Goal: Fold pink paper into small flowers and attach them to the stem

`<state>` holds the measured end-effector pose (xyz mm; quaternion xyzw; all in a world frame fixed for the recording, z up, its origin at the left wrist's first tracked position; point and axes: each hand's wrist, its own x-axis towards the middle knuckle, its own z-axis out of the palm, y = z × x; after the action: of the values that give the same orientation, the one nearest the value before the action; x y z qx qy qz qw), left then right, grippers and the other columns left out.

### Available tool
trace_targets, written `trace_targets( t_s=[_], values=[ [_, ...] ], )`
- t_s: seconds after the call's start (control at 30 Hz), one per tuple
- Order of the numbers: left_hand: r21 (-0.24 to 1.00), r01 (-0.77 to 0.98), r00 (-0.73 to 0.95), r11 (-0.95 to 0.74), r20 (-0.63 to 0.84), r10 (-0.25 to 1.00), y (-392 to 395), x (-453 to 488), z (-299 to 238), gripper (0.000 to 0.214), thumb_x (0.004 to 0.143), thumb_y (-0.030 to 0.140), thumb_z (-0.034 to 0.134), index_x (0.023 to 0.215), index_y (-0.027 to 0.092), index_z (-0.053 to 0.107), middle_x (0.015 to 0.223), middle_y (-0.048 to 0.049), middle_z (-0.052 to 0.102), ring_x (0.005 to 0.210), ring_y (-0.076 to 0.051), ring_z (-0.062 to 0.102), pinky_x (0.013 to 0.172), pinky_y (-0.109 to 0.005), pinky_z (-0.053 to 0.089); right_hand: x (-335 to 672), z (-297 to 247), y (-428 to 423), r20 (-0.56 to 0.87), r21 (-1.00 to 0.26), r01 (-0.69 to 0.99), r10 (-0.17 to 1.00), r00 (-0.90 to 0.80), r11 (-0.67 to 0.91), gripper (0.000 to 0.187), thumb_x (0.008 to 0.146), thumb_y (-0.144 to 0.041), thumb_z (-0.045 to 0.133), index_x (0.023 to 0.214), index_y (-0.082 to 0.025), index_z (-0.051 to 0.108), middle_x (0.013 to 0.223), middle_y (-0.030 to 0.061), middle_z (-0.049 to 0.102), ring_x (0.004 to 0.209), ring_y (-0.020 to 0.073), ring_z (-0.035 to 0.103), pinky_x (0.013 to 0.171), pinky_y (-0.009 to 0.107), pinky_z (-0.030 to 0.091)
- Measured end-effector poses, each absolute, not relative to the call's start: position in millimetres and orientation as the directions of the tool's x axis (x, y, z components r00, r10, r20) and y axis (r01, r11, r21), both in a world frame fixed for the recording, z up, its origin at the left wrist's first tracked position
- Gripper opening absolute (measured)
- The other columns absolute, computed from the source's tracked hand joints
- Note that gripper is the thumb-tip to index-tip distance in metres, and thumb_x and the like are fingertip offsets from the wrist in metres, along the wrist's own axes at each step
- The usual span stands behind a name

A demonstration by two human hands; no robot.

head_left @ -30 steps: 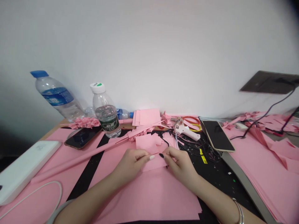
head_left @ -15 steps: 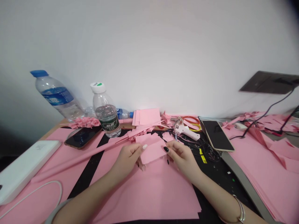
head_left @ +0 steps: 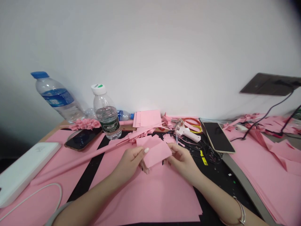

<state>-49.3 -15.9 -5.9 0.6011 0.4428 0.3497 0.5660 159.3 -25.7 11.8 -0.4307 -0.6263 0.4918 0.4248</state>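
My left hand [head_left: 129, 164] pinches a small rectangle of pink paper [head_left: 157, 152] by its left edge, thumb on top, fingers closed beneath. My right hand [head_left: 182, 162] grips the opposite corner, fingertips hidden behind it. Compared with half a second ago, the paper has swung round and covers my right fingertips. It sits just above a large pink sheet [head_left: 150, 197].

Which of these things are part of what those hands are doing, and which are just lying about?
In use: left hand, right hand, the pink paper piece both hold.

Lying about: hot glue gun, red-and-yellow scissors, smartphone, water bottle.
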Motion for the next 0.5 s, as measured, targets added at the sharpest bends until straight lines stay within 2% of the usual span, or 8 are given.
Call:
trace_targets(
  t_s=[0.1,0.2,0.23,0.3,0.37,0.4,0.43,0.5],
  values=[
    [0.969,0.244,0.47,-0.035,-0.086,0.878,-19.5,-47.8,-6.1,0.044,0.096,0.045,0.045,0.062,0.019,0.055,0.054,-0.0023,0.067,0.05,-0.015,0.061,0.057,-0.025,0.047,157.2,10.8,-26.7,0.108,-0.982,0.13,0.972,-0.211,0.137,0.01,0.069,-0.012,0.065,0.071,-0.019,0.057,0.068,-0.0026,0.059,0.06,0.0109,0.053,0.056,0.021,0.042],
    [0.942,0.306,0.583,-0.138,-0.07,0.81,-21.6,-46.2,-6.3,0.044,0.097,0.036,0.044,0.059,0.018,0.056,0.05,-0.0006,0.062,0.048,-0.013,0.054,0.058,-0.025,0.044,156.8,9.8,-27.3,0.116,-0.979,0.148,0.982,-0.149,0.138,0.014,0.067,-0.015,0.067,0.071,-0.02,0.055,0.066,-0.004,0.056,0.059,0.0115,0.052,0.054,0.021,0.042],
    [0.941,0.303,0.587,-0.152,-0.059,0.808,-21.7,-45.9,-6.6,0.041,0.097,0.035,0.045,0.064,0.017,0.061,0.055,-0.0014,0.065,0.05,-0.013,0.054,0.059,-0.025,0.044,157.2,9.2,-27.4,0.131,-0.974,0.17,0.984,-0.124,0.152,0.013,0.068,-0.015,0.065,0.074,-0.02,0.055,0.068,-0.0035,0.057,0.059,0.0119,0.053,0.053,0.022,0.042],
    [0.949,0.282,0.554,-0.138,-0.044,0.831,-21.1,-45.7,-7.6,0.031,0.095,0.036,0.049,0.09,0.016,0.072,0.081,-0.0057,0.074,0.062,-0.015,0.061,0.064,-0.027,0.047,158.1,7.9,-28.0,0.173,-0.945,0.267,0.981,-0.084,0.189,0.013,0.068,-0.014,0.06,0.08,-0.02,0.058,0.072,-0.0019,0.06,0.057,0.0117,0.052,0.052,0.022,0.041],
    [0.967,0.238,0.531,-0.088,-0.054,0.846,-20.5,-45.8,-8.8,0.038,0.09,0.037,0.059,0.121,0.018,0.067,0.111,-0.0097,0.073,0.08,-0.019,0.066,0.073,-0.03,0.05,158.7,6.4,-29.5,0.212,-0.889,0.398,0.974,-0.076,0.224,0.023,0.068,-0.011,0.055,0.088,-0.02,0.061,0.075,-0.0009,0.063,0.054,0.0108,0.049,0.05,0.022,0.038],
    [0.977,0.203,0.541,-0.063,-0.058,0.839,-20.4,-45.8,-9.1,0.046,0.087,0.037,0.063,0.13,0.019,0.062,0.121,-0.0108,0.07,0.089,-0.021,0.066,0.078,-0.032,0.051,158.5,5.7,-30.7,0.226,-0.858,0.453,0.97,-0.087,0.241,0.026,0.068,-0.01,0.054,0.091,-0.019,0.061,0.075,-0.0009,0.063,0.052,0.0106,0.048,0.049,0.022,0.038],
    [0.985,0.166,0.565,-0.05,-0.053,0.823,-20.7,-45.8,-9.1,0.051,0.085,0.036,0.067,0.132,0.019,0.061,0.125,-0.0111,0.068,0.097,-0.023,0.065,0.084,-0.033,0.051,158.1,4.9,-32.0,0.24,-0.829,0.496,0.965,-0.104,0.259,0.028,0.068,-0.01,0.053,0.093,-0.019,0.061,0.072,-0.0015,0.062,0.051,0.0106,0.047,0.049,0.022,0.037],
    [0.993,0.103,0.62,-0.054,-0.022,0.785,-21.9,-45.4,-7.7,0.045,0.083,0.034,0.07,0.124,0.018,0.064,0.119,-0.0099,0.069,0.103,-0.024,0.064,0.09,-0.034,0.049,156.7,3.6,-34.6,0.268,-0.779,0.551,0.953,-0.138,0.299,0.026,0.073,-0.011,0.054,0.096,-0.019,0.061,0.065,-0.0039,0.056,0.05,0.0113,0.047,0.049,0.022,0.037]
  ],
)
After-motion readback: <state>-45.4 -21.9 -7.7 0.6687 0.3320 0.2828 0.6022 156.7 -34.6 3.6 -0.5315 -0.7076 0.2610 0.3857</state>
